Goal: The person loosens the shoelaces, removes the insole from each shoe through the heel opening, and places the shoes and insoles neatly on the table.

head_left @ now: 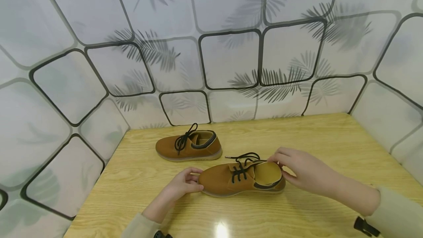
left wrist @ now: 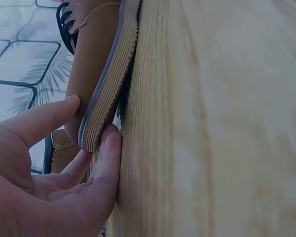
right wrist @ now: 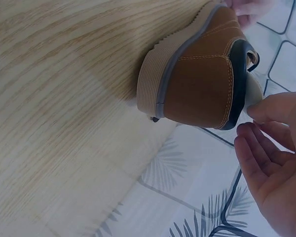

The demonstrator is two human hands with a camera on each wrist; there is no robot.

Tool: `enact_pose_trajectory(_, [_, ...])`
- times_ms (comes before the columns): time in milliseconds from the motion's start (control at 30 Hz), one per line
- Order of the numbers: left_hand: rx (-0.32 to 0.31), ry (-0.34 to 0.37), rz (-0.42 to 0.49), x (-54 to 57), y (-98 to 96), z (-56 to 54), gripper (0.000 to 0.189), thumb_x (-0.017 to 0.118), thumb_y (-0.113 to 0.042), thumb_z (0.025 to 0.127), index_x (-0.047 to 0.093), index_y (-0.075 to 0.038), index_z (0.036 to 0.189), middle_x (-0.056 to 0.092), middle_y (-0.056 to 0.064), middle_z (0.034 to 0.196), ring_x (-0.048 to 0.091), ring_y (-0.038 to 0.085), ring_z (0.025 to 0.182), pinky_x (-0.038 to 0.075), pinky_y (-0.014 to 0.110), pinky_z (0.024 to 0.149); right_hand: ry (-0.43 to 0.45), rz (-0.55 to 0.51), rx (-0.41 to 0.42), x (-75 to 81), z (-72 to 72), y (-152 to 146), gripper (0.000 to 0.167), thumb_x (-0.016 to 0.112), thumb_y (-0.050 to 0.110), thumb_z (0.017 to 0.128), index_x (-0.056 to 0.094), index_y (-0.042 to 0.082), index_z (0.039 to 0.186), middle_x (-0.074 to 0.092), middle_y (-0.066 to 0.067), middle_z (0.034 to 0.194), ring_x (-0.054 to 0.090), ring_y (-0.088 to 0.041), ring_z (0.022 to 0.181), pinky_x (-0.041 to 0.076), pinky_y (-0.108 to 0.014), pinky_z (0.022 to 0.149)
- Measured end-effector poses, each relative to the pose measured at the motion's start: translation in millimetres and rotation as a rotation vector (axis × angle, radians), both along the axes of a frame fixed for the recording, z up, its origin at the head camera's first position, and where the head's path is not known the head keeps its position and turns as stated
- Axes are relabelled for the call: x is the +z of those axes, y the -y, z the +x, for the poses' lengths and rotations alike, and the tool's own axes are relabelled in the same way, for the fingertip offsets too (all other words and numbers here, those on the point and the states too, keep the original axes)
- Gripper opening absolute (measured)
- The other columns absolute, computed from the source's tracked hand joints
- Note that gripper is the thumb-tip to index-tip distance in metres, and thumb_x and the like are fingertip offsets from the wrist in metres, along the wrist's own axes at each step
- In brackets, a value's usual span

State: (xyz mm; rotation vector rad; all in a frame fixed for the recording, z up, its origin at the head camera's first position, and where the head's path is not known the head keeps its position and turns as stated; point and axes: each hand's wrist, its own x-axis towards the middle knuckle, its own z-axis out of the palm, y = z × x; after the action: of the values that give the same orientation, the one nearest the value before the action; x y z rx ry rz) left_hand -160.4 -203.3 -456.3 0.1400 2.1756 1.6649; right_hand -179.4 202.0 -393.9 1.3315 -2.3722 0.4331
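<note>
A brown lace-up shoe (head_left: 214, 179) lies sole down on the table, toe to the left. At its toe my left hand (head_left: 183, 183) grips it; in the left wrist view the thumb presses the upper and the fingertips reach under the ridged sole (left wrist: 104, 106). My right hand (head_left: 302, 168) is at the heel end, thumb and fingers pinching the pale yellow insole (head_left: 266, 173), whose rounded end stands up out of the opening. In the right wrist view the thumb meets that pale edge just above the dark collar (right wrist: 238, 84). Black laces (head_left: 239, 172) cross the front; their loose ends trail behind.
A matching brown shoe (head_left: 173, 149) with tied black laces stands behind, to the left, toe also left. The wood-grain table (head_left: 138, 179) meets patterned wall covering (head_left: 231, 61) at the back and sides.
</note>
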Motion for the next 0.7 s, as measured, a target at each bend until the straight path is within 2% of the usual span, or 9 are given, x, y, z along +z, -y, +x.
enact_pose_trajectory(200, [-0.006, -0.003, 0.009, 0.5, 0.1, 0.2, 0.058, 0.076, -0.006, 0.094, 0.050, 0.006, 0.145, 0.068, 0.015, 0.119, 0.065, 0.016, 0.097, 0.052, 0.028, 0.088, -0.161, -0.010, 0.055, -1.1, -1.8, -0.1, 0.056, 0.091, -0.008, 0.064, 0.073, 0.009, 0.114, 0.066, 0.001, 0.107, 0.065, -0.013, 0.093, 0.060, -0.026, 0.079])
enact_pose_trajectory(300, [-0.010, -0.007, 0.021, 0.5, -0.6, 0.5, 0.059, 0.076, -0.005, 0.094, 0.050, 0.007, 0.145, 0.069, 0.016, 0.120, 0.065, 0.015, 0.097, 0.053, 0.027, 0.087, -0.207, -0.013, 0.089, -1.5, -3.9, -0.6, 0.054, 0.086, -0.009, 0.066, 0.072, 0.008, 0.115, 0.066, -0.002, 0.109, 0.065, -0.016, 0.095, 0.058, -0.028, 0.081])
enact_pose_trajectory(367, [-0.011, -0.010, 0.025, 0.4, -0.8, 0.5, 0.059, 0.076, -0.004, 0.094, 0.050, 0.007, 0.146, 0.069, 0.016, 0.120, 0.066, 0.015, 0.097, 0.053, 0.027, 0.087, -0.227, -0.018, 0.107, -1.8, -5.0, -0.7, 0.035, 0.077, -0.004, 0.083, 0.071, 0.007, 0.115, 0.067, -0.004, 0.110, 0.066, -0.017, 0.096, 0.058, -0.030, 0.083])
enact_pose_trajectory(433, [-0.011, -0.013, 0.028, 0.3, -0.9, 0.5, 0.059, 0.075, -0.004, 0.094, 0.050, 0.007, 0.146, 0.069, 0.017, 0.121, 0.066, 0.015, 0.097, 0.053, 0.027, 0.088, -0.254, -0.024, 0.119, -1.9, -5.6, -0.2, 0.019, 0.060, 0.005, 0.100, 0.071, 0.007, 0.115, 0.067, -0.005, 0.111, 0.066, -0.019, 0.096, 0.059, -0.031, 0.083])
enact_pose_trajectory(467, [-0.011, -0.014, 0.029, 0.1, -0.9, 0.4, 0.060, 0.075, -0.004, 0.094, 0.049, 0.007, 0.146, 0.069, 0.017, 0.121, 0.066, 0.015, 0.097, 0.053, 0.027, 0.088, -0.270, -0.025, 0.124, -2.1, -5.8, 0.2, 0.023, 0.049, 0.009, 0.106, 0.071, 0.007, 0.115, 0.067, -0.006, 0.111, 0.067, -0.020, 0.096, 0.059, -0.033, 0.083])
enact_pose_trajectory(533, [-0.012, -0.014, 0.027, 0.2, -0.8, 0.5, 0.060, 0.075, -0.004, 0.094, 0.049, 0.007, 0.146, 0.069, 0.017, 0.121, 0.066, 0.015, 0.097, 0.053, 0.028, 0.088, -0.304, -0.022, 0.133, -1.8, -5.6, 1.2, 0.043, 0.029, 0.018, 0.113, 0.070, 0.007, 0.114, 0.068, -0.007, 0.111, 0.068, -0.021, 0.096, 0.060, -0.034, 0.082])
enact_pose_trajectory(700, [-0.010, -0.009, 0.016, -0.5, -0.5, 0.3, 0.059, 0.076, -0.004, 0.094, 0.050, 0.007, 0.146, 0.069, 0.016, 0.120, 0.066, 0.014, 0.096, 0.053, 0.027, 0.087, -0.385, 0.032, 0.158, -0.8, -5.0, 3.4, 0.050, 0.020, 0.014, 0.113, 0.070, 0.008, 0.112, 0.068, -0.007, 0.111, 0.068, -0.021, 0.093, 0.060, -0.034, 0.079])
